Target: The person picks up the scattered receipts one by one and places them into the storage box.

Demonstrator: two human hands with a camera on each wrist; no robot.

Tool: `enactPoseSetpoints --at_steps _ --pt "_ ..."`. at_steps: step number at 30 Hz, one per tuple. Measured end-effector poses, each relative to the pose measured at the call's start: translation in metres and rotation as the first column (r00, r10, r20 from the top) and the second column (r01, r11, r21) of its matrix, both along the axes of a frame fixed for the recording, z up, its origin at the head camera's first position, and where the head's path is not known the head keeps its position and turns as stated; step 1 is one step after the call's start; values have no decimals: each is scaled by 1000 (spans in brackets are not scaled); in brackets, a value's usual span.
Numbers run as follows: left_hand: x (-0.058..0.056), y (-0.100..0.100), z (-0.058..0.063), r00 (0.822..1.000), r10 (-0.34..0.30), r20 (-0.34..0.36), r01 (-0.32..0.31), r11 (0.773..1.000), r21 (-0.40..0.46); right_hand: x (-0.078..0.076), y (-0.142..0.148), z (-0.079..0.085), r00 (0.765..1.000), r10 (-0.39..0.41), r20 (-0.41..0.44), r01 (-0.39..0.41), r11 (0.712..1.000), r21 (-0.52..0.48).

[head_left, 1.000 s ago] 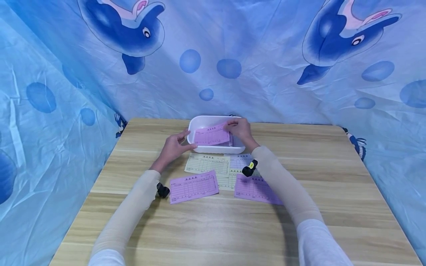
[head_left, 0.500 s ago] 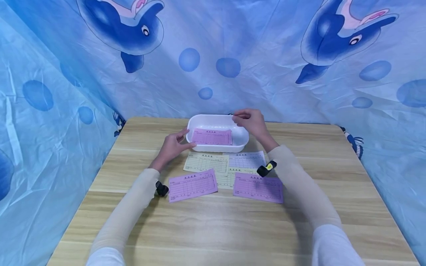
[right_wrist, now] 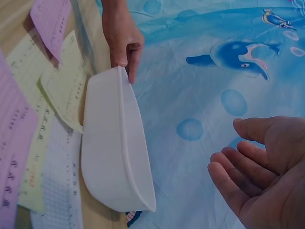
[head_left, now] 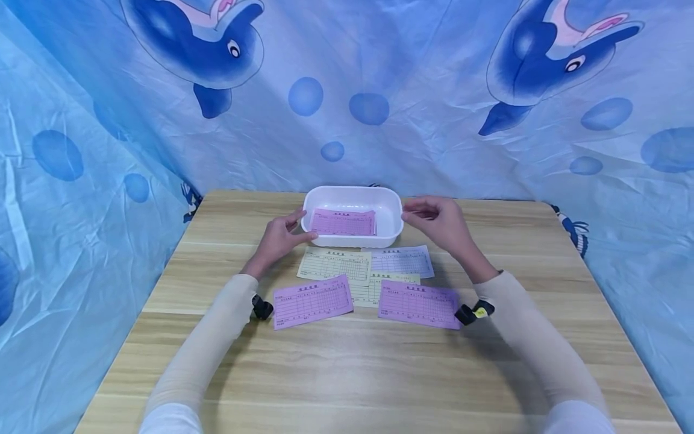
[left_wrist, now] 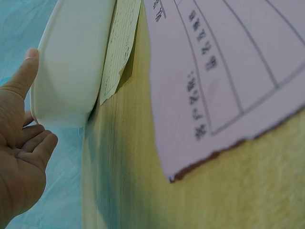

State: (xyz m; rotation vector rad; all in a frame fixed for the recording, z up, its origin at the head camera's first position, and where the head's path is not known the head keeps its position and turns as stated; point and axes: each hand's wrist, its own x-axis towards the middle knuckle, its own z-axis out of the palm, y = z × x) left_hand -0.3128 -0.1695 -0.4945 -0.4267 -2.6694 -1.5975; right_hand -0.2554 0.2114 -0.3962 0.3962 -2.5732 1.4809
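At the back of the table stands a white plastic basin (head_left: 388, 220) with pink paper slips (head_left: 344, 223) lying in its left part. My left hand (head_left: 278, 242) holds the basin's left end, thumb at the front rim and fingers at the side. In the left wrist view that hand (left_wrist: 24, 157) shows its thumb against the rim. My right hand (head_left: 441, 224) is beside the basin's right end with nothing in it. The right wrist view shows this hand (right_wrist: 262, 167) with loosely bent fingers, apart from the basin wall (right_wrist: 107, 143).
In front of the basin lie a pale yellow slip (head_left: 335, 264), a white slip (head_left: 403, 262) and another yellow slip (head_left: 365, 293), overlapping. Nearer are a left pink slip (head_left: 313, 302) and a right pink slip (head_left: 418, 304). A blue dolphin-print curtain (head_left: 347, 72) hangs behind the table.
My right hand has let go of a pink slip, which now lies in the basin, and has moved out to the right past the rim. My left hand stays on the basin.
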Motion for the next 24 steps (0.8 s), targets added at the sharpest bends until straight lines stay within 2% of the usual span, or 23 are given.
enactPoseSetpoints --at_steps 4,11,15,24 --pt "0 0 -1 1000 0 3 0 1000 -1 18 13 -8 1000 -28 13 27 998 53" --pt "0 0 -1 1000 -1 1 1 1000 -9 46 37 -26 996 -77 36 73 993 88" --pt "-1 0 -1 1000 4 6 -4 1000 -8 58 50 -37 994 -100 36 96 989 115" --pt "-1 1 0 1000 3 20 -3 1000 -11 82 72 -70 978 -169 121 148 975 163"
